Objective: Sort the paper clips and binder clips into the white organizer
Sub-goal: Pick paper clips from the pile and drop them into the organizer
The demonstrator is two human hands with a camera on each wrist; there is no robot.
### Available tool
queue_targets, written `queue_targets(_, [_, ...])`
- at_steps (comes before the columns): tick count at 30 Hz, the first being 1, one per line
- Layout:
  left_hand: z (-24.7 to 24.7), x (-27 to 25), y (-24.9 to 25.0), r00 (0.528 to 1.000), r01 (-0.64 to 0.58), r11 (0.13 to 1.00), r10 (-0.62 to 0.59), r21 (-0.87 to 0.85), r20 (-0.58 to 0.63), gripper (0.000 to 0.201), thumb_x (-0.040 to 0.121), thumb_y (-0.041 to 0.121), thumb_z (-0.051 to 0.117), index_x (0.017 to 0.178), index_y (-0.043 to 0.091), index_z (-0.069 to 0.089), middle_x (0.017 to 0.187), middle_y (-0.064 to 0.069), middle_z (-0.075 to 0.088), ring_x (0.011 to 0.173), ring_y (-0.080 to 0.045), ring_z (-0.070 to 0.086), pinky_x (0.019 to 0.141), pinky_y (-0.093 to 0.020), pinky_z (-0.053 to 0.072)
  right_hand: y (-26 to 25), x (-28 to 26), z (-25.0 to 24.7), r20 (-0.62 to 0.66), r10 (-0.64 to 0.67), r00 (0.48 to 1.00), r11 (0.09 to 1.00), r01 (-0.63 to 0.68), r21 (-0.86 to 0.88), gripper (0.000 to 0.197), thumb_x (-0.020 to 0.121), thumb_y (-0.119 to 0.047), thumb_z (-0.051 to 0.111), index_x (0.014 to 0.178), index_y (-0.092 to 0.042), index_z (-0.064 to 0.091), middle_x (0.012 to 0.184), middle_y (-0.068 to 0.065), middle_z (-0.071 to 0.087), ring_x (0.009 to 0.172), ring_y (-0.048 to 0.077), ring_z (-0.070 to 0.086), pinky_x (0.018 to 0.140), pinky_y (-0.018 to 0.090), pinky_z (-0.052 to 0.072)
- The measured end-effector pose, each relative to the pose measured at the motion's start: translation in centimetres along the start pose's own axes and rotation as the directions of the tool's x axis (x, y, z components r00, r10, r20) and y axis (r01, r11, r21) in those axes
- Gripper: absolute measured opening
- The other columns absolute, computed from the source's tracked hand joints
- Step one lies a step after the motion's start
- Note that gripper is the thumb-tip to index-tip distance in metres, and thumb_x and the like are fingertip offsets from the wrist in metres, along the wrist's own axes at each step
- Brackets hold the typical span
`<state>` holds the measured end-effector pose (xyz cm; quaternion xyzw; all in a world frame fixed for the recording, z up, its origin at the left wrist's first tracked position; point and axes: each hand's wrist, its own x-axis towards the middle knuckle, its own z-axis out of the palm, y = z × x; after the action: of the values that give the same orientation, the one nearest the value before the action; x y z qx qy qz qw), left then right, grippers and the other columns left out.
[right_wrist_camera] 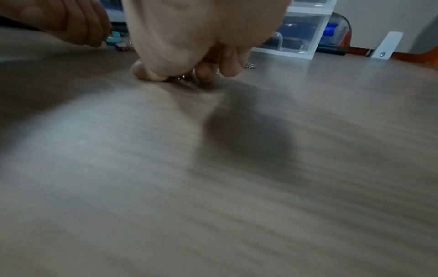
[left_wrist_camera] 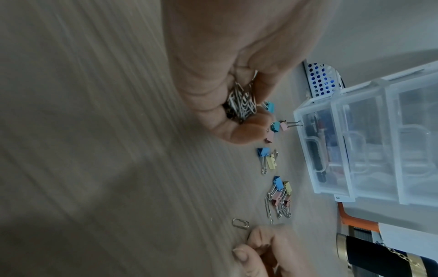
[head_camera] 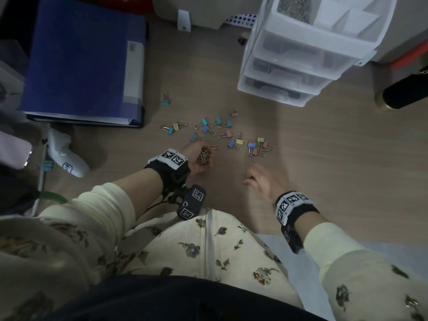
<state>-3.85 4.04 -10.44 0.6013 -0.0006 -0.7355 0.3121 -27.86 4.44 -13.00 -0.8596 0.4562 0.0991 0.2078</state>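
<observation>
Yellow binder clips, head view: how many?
3 yellow binder clips: one at the pile's left, one central, one right. More may be hidden.

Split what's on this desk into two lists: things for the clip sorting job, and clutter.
Job: paper clips cupped in left hand; binder clips scattered on desk; white organizer; right hand.
Clutter: blue binder; black bottle.

No readable text, only coded square markers on wristbands point(head_camera: 174, 157)
</observation>
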Motion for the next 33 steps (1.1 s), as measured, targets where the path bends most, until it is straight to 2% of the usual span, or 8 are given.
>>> queue_targets(9, [0.3, -0.1, 0.2, 1.0, 0.003, 1.0, -0.003, -0.005, 0.009, 0.027, 0.095, 0.015, 0.04, 0.072, 0.009, 0.053, 0.067, -0.002, 0.048, 0.056, -0.011, 0.045, 0.041, -0.017, 0.046, -1.6, 0.0, -1.1, 0.009, 0.079, 0.997, 0.995, -0.079, -0.057, 0.033, 0.097, -0.037, 0.045, 0.099, -0.006, 0.057, 0.101, 0.012, 0.058, 0.081, 0.034, 0.061, 0.062, 0.038, 0.044])
queue_targets(14, [0.6, 0.0, 0.2, 0.999, 0.008, 0.999, -0.007, -0.032, 0.039, 0.025, 0.097, 0.015, 0.038, 0.081, 0.005, 0.054, 0.071, -0.006, 0.052, 0.06, -0.015, 0.052, 0.046, -0.021, 0.052, -4.5, 1.9, -4.6, -0.16, 0.127, 0.979, 0.992, -0.121, 0.047, 0.032, 0.099, -0.038, 0.039, 0.101, -0.01, 0.054, 0.074, 0.005, 0.064, 0.058, 0.021, 0.052, 0.055, 0.03, 0.04])
queue_targets(18, [1.0, -0.3, 0.1, 0.995, -0.019, 0.999, 0.023, -0.039, 0.093, 0.021, 0.097, 0.016, 0.04, 0.101, 0.002, 0.056, 0.081, -0.009, 0.058, 0.071, -0.017, 0.058, 0.052, -0.023, 0.056, -7.8, 4.0, -5.9, -0.314, -0.033, 0.949, 0.983, 0.087, 0.159, 0.046, 0.093, -0.05, 0.031, 0.093, -0.012, 0.057, 0.071, 0.005, 0.066, 0.049, 0.02, 0.055, 0.043, 0.028, 0.041])
queue_targets(22, [1.0, -0.6, 0.3, 0.982, -0.056, 0.998, 0.059, -0.018, 0.178, 0.019, 0.096, 0.021, 0.046, 0.095, 0.008, 0.06, 0.079, -0.006, 0.062, 0.073, -0.016, 0.061, 0.058, -0.023, 0.057, -9.1, 4.3, -6.4, -0.266, -0.086, 0.96, 0.962, 0.149, 0.229, 0.041, 0.097, -0.043, 0.032, 0.106, -0.013, 0.059, 0.093, 0.004, 0.069, 0.077, 0.026, 0.065, 0.057, 0.033, 0.048])
queue_targets(24, [1.0, -0.4, 0.3, 0.988, -0.022, 0.999, 0.027, -0.03, 0.151, 0.023, 0.097, 0.02, 0.043, 0.085, 0.007, 0.058, 0.072, -0.006, 0.056, 0.06, -0.014, 0.057, 0.053, -0.022, 0.054, -7.9, 4.0, -6.3, -0.266, -0.006, 0.964, 0.967, 0.073, 0.243, 0.037, 0.1, -0.037, 0.033, 0.113, -0.013, 0.058, 0.105, 0.008, 0.068, 0.082, 0.028, 0.065, 0.062, 0.035, 0.05])
queue_targets(26, [0.9, -0.2, 0.3, 0.996, 0.009, 1.0, -0.006, -0.027, 0.089, 0.028, 0.097, 0.019, 0.04, 0.076, 0.007, 0.056, 0.064, -0.003, 0.052, 0.049, -0.011, 0.052, 0.045, -0.019, 0.049, -5.9, 3.4, -5.9, -0.228, 0.079, 0.97, 0.972, -0.024, 0.235, 0.03, 0.101, -0.031, 0.037, 0.111, -0.013, 0.058, 0.1, 0.008, 0.067, 0.08, 0.027, 0.062, 0.062, 0.031, 0.044])
queue_targets(29, [0.7, -0.1, 0.2, 0.999, 0.027, 1.0, -0.027, -0.008, 0.021, 0.03, 0.095, 0.017, 0.04, 0.071, 0.009, 0.055, 0.056, 0.0, 0.052, 0.044, -0.009, 0.048, 0.04, -0.017, 0.044, -3.6, 2.6, -4.5, -0.033, 0.012, 0.999, 0.973, -0.004, 0.231, 0.022, 0.096, -0.023, 0.05, 0.107, -0.005, 0.057, 0.099, 0.008, 0.059, 0.083, 0.018, 0.05, 0.063, 0.019, 0.028])
queue_targets(33, [0.6, -0.2, 0.4, 0.999, 0.034, 0.999, -0.034, 0.002, 0.001, 0.029, 0.094, 0.016, 0.042, 0.07, 0.008, 0.056, 0.054, 0.0, 0.052, 0.045, -0.009, 0.047, 0.039, -0.017, 0.044, -2.0, 2.2, -1.9, 0.145, -0.064, 0.987, 0.986, 0.04, 0.16, 0.024, 0.087, -0.02, 0.063, 0.106, -0.007, 0.057, 0.105, 0.008, 0.053, 0.091, 0.022, 0.051, 0.08, 0.032, 0.041])
